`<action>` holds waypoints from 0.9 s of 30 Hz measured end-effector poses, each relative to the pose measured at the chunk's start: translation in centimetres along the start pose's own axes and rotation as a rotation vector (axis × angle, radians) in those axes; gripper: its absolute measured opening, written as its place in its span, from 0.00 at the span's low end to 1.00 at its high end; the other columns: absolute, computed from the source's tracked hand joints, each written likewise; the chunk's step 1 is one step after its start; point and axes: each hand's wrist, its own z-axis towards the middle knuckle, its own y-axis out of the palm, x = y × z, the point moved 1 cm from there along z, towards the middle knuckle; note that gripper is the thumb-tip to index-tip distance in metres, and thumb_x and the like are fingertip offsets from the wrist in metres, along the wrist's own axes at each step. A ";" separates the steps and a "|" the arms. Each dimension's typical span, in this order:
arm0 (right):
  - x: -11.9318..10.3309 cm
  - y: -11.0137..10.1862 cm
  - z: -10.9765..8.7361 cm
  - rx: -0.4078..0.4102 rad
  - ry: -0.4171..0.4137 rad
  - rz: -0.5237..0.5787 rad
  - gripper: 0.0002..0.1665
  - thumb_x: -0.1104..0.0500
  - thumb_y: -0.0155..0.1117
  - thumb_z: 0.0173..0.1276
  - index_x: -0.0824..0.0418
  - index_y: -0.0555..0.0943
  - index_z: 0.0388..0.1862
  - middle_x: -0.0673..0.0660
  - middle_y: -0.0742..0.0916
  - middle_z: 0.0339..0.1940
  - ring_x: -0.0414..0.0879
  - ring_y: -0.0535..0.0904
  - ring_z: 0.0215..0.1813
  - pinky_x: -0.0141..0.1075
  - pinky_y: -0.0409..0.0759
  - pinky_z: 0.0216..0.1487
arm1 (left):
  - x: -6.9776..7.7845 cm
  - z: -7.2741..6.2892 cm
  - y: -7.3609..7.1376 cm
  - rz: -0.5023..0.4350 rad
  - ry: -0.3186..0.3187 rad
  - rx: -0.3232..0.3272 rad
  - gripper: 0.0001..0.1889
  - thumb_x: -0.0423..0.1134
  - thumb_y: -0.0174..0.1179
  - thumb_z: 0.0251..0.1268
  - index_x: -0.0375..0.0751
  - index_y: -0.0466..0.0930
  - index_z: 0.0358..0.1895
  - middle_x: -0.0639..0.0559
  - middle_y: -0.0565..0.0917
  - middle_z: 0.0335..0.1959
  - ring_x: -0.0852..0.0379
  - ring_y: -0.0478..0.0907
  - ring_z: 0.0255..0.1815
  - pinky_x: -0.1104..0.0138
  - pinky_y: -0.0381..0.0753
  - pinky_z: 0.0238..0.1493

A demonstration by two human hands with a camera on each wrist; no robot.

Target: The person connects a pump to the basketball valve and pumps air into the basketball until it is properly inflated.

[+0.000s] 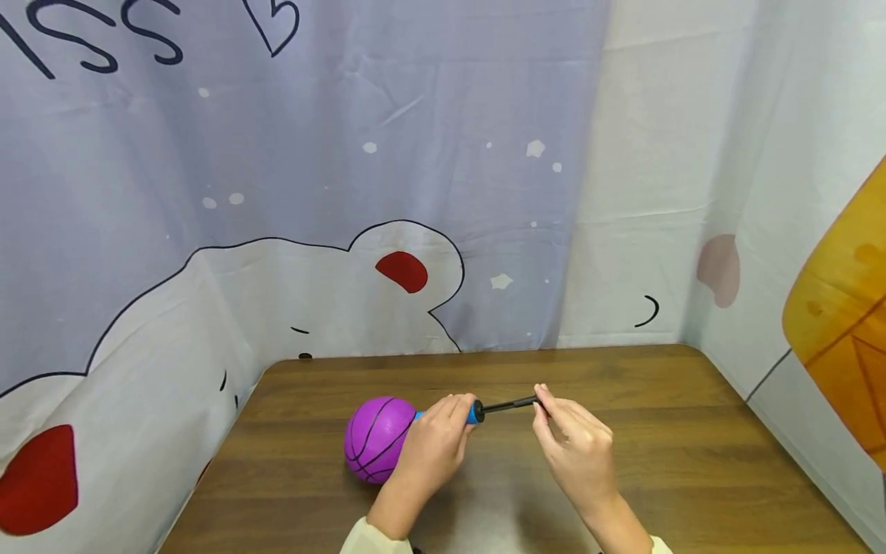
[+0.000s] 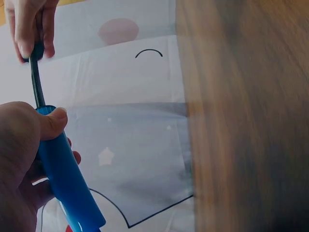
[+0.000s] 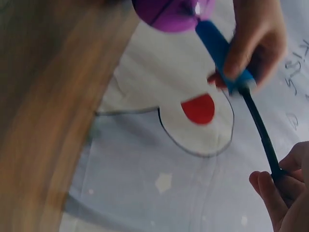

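Observation:
A small hand pump with a blue barrel (image 2: 70, 179) and a thin black rod (image 1: 508, 405) is held between both hands. My left hand (image 1: 438, 438) grips the barrel, its thumb lying near the rod end in the left wrist view. The right hand (image 1: 577, 450) pinches the black handle (image 2: 36, 50) at the far end of the rod, which is drawn out of the barrel. A purple ball (image 1: 379, 440) with black basketball lines sits left of the left hand. In the right wrist view the barrel's other end meets the ball (image 3: 174, 12) through a short metallic tip.
A brown wooden table (image 1: 298, 508) lies beneath the hands. Behind it and along both sides hangs a printed curtain (image 1: 484, 115), grey-blue and white, with bear shapes, stars and a yellow-orange figure at the right.

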 end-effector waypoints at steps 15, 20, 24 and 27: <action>-0.1 1.7 -1.0 -0.045 -0.074 0.075 0.12 0.65 0.62 0.65 0.70 0.89 0.41 0.61 0.91 0.34 0.49 0.88 0.29 0.28 0.86 0.32 | 0.2 -0.2 0.7 0.039 -0.002 -0.016 0.19 0.40 0.71 0.60 0.41 0.79 0.53 0.52 0.86 0.44 0.53 0.86 0.45 0.63 0.86 0.54; 1.1 -0.6 0.1 0.033 -0.088 0.011 0.13 0.66 0.61 0.63 0.69 0.90 0.40 0.61 0.91 0.32 0.50 0.87 0.26 0.29 0.86 0.33 | 0.1 -0.1 0.2 0.042 -0.019 -0.034 0.19 0.40 0.70 0.61 0.41 0.78 0.54 0.52 0.86 0.45 0.53 0.86 0.46 0.63 0.87 0.52; 1.6 -1.7 0.7 0.044 -0.071 -0.010 0.14 0.64 0.59 0.64 0.69 0.90 0.39 0.61 0.91 0.32 0.51 0.86 0.26 0.25 0.86 0.35 | -0.1 0.0 0.0 0.039 -0.017 -0.049 0.19 0.40 0.70 0.62 0.41 0.78 0.55 0.52 0.86 0.46 0.54 0.86 0.46 0.64 0.86 0.52; 1.6 -2.0 0.8 0.043 -0.056 -0.012 0.14 0.64 0.60 0.64 0.70 0.90 0.39 0.61 0.91 0.33 0.52 0.87 0.26 0.24 0.85 0.37 | -0.1 0.0 0.0 0.033 -0.014 -0.053 0.19 0.39 0.69 0.63 0.40 0.78 0.55 0.52 0.86 0.46 0.54 0.86 0.47 0.64 0.86 0.53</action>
